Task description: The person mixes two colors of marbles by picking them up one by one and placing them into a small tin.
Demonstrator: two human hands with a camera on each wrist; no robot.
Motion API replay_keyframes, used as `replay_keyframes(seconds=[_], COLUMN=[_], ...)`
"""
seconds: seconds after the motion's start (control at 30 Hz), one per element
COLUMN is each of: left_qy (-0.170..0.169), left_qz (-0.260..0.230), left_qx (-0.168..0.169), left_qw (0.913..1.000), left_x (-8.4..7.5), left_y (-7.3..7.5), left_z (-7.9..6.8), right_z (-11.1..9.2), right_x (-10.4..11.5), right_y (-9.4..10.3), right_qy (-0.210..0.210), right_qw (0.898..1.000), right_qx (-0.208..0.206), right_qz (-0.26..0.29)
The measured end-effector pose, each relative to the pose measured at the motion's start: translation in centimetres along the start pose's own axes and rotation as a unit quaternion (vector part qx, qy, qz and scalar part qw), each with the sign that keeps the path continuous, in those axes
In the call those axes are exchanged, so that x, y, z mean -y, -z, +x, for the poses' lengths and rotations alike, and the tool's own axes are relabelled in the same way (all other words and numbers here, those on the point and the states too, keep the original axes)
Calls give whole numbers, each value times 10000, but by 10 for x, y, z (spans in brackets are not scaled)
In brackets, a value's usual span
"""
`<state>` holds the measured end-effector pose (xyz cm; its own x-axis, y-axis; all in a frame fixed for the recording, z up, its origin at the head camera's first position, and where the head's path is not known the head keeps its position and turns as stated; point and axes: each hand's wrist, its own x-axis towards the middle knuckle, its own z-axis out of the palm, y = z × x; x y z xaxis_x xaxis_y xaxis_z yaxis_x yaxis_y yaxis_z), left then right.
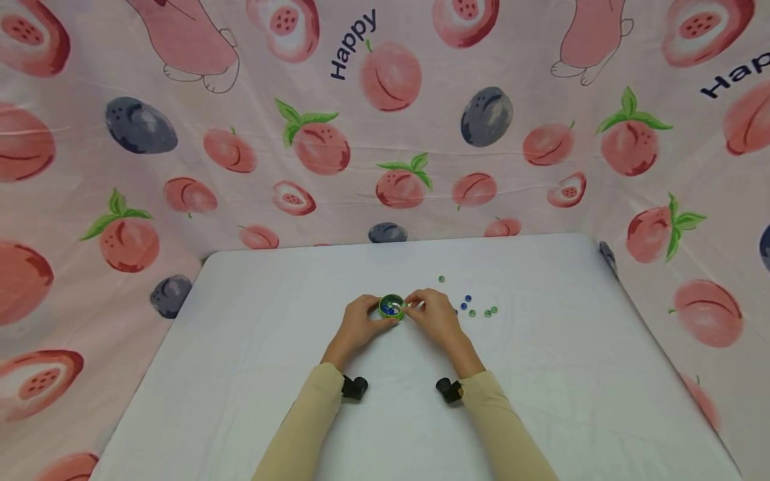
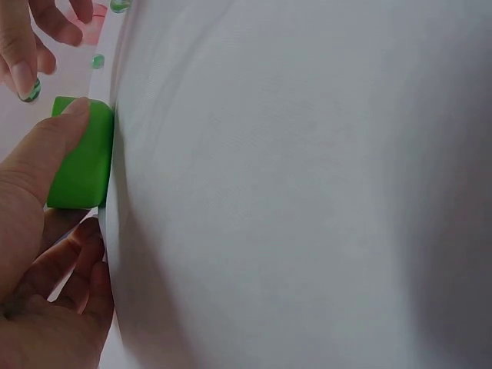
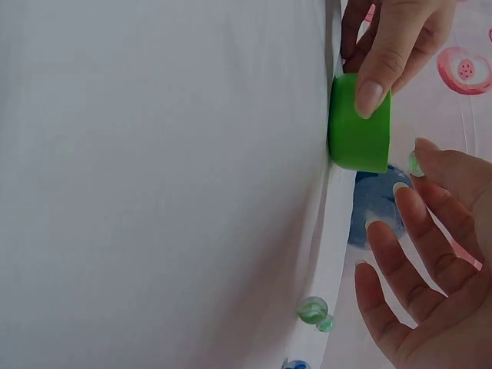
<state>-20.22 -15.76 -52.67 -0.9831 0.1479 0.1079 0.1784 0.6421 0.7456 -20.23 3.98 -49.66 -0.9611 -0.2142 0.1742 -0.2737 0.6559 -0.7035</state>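
Observation:
My left hand (image 1: 359, 322) holds a small green bowl (image 2: 86, 157) on the white table, thumb on the near side of its wall and fingers around the far side. Inside it, blue marbles (image 1: 390, 311) show in the head view. Over the bowl's right rim, my right hand (image 1: 434, 317) pinches a green marble (image 3: 416, 164) between thumb and index finger. The other fingers of that hand are spread apart in the right wrist view. The same pinched marble (image 2: 31, 91) appears just above the bowl in the left wrist view.
Right of the right hand lie several loose marbles, among them a blue marble (image 1: 468, 298) and a green marble (image 1: 494, 309). Another green marble (image 1: 442, 279) sits farther back. Behind the white table (image 1: 252, 334) hangs a fruit-printed cloth (image 1: 240, 120).

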Motion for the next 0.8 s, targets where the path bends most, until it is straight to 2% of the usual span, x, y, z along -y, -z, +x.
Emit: replay_keyframes(seconds=[0.37, 0.8], left_qy=[-52, -120], left_qz=[49, 82], left_qx=[-53, -102], left_qw=[10000, 9998], left_x=[2, 3], left_y=[-1, -3], left_z=[1, 1], right_z=[7, 6], right_x=[-3, -4], right_y=[-11, -13], right_qy=[66, 43], right_qw=[9998, 9998], right_qx=[-46, 52], right_qz=[173, 205])
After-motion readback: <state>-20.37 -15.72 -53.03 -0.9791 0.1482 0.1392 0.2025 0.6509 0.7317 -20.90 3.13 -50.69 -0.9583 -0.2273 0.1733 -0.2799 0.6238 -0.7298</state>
